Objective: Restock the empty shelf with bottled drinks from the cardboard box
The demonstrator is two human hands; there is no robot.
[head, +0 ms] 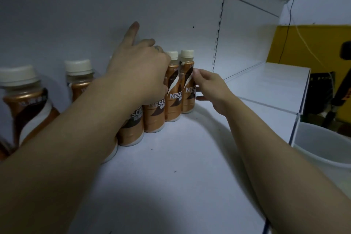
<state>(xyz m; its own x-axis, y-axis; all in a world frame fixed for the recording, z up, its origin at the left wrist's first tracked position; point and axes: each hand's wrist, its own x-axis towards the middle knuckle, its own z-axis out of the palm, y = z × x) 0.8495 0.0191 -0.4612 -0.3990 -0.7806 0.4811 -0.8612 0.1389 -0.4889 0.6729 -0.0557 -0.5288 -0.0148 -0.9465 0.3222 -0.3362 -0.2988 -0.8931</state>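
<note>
From the head camera, a row of brown-and-white bottled drinks (172, 91) with cream caps stands upright along the back of the white shelf (171, 157), running from the left edge toward the middle. The left hand (138, 68) rests over the middle bottles, its index finger pointing up; it covers their caps and upper labels, so whether it grips one is impossible to tell. The right hand (210, 89) pinches the side of the rightmost bottle (187, 81) between thumb and fingers. The leftmost bottle is cut off by the frame edge. The cardboard box is out of view. A pale tub (322, 144) sits beyond the shelf, lower right.
</note>
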